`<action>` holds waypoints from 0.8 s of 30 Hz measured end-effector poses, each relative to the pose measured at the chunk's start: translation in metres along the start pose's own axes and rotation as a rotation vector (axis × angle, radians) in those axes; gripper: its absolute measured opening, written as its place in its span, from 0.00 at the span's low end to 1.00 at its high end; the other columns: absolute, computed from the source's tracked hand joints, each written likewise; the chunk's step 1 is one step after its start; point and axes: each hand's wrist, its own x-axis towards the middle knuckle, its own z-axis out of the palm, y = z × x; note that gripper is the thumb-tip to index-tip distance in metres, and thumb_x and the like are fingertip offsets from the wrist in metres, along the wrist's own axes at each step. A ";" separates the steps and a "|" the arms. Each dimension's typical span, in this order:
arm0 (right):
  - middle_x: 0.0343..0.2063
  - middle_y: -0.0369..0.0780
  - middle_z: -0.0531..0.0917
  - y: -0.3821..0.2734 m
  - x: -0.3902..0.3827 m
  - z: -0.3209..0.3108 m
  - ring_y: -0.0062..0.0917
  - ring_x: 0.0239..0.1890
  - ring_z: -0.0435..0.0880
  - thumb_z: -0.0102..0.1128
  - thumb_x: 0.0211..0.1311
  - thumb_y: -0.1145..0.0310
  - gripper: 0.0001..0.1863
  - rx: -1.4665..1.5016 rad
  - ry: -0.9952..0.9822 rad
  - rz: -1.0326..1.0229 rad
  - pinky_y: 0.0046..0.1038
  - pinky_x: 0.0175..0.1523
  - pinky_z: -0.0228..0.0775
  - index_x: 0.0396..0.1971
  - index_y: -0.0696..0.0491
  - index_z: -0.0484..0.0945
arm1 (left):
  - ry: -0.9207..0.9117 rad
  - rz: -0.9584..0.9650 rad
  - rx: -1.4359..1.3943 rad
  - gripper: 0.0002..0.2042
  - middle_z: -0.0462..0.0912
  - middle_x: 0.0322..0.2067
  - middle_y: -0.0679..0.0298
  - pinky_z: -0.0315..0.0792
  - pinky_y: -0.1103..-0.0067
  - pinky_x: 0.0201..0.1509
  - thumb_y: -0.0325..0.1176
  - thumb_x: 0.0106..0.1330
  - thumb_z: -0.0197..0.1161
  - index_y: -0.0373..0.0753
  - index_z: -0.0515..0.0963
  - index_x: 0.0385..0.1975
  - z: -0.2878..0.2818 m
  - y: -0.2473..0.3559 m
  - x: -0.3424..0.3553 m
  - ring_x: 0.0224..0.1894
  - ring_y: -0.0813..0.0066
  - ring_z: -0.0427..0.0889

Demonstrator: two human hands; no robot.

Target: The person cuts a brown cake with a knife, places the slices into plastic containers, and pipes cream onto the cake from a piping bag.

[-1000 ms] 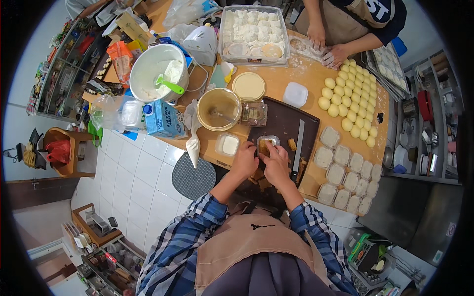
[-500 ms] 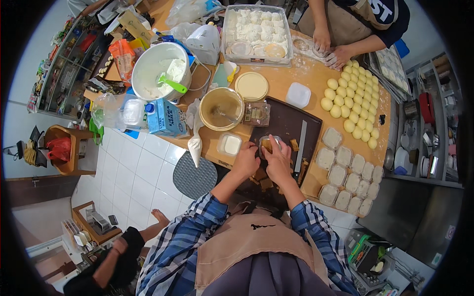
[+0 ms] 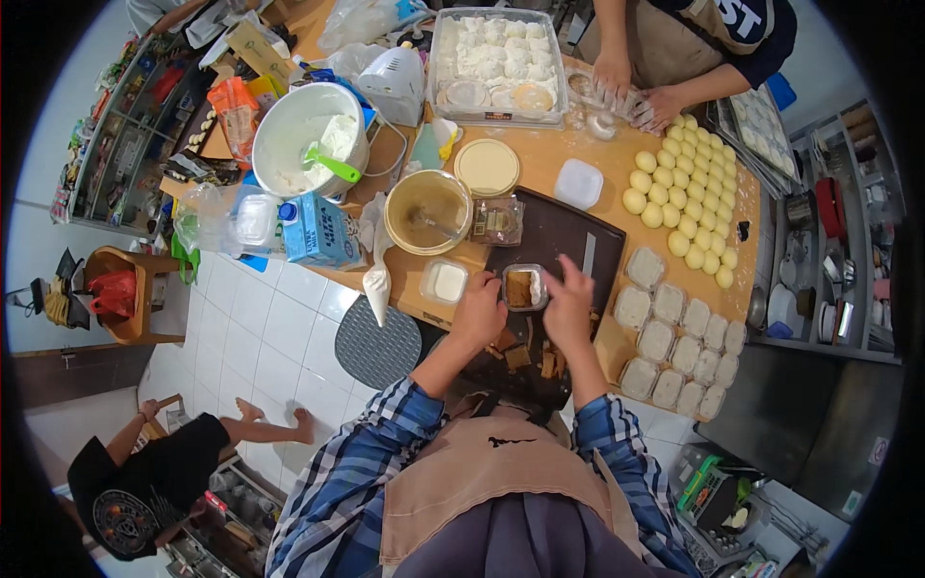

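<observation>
My left hand (image 3: 479, 308) grips the left side of a small clear square plastic container (image 3: 525, 301). Inside it lie a brown piece of cake (image 3: 518, 287) and some white cream. At the container's right side, my right hand (image 3: 570, 306) has its fingers apart and seems to hold nothing; whether it touches the rim, I cannot tell. Both hands are over a dark baking tray (image 3: 602, 231) with brown cake scraps (image 3: 518, 356) near its front. A knife (image 3: 590, 255) lies on the tray, partly hidden by my right hand.
Left of the tray are a small tub of cream (image 3: 446, 281), a piping bag (image 3: 378, 287), a cream-coloured tub (image 3: 429, 212) and a milk carton (image 3: 321, 231). Several filled containers (image 3: 665, 345) and dough balls (image 3: 679, 197) stand right. Across the table, a person's hands (image 3: 636, 104) work floury dough.
My right hand has lifted off the container and moved right, its fingers spreading, so the cake and cream show. The person at lower left has moved, and the one across has shifted their hands.
</observation>
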 end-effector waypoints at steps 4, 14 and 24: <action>0.45 0.44 0.75 0.055 -0.010 -0.009 0.41 0.46 0.71 0.52 0.44 0.80 0.15 -0.008 0.076 0.245 0.36 0.52 0.64 0.35 0.54 0.81 | 0.040 0.184 0.132 0.16 0.72 0.45 0.52 0.67 0.68 0.53 0.24 0.47 0.60 0.29 0.74 0.39 0.001 0.011 0.002 0.49 0.54 0.71; 0.35 0.41 0.80 0.066 -0.016 0.007 0.38 0.41 0.74 0.58 0.46 0.75 0.12 -0.074 -0.013 0.319 0.35 0.48 0.67 0.34 0.54 0.80 | -0.003 0.319 0.435 0.18 0.73 0.47 0.58 0.59 0.65 0.56 0.33 0.49 0.62 0.33 0.74 0.40 0.007 0.019 -0.001 0.54 0.60 0.66; 0.37 0.39 0.79 0.054 -0.002 0.013 0.34 0.42 0.74 0.64 0.45 0.69 0.17 -0.203 -0.069 0.256 0.36 0.47 0.65 0.39 0.53 0.77 | 0.037 0.313 0.400 0.17 0.73 0.46 0.58 0.60 0.64 0.56 0.31 0.47 0.62 0.33 0.75 0.38 0.009 0.018 -0.003 0.53 0.60 0.67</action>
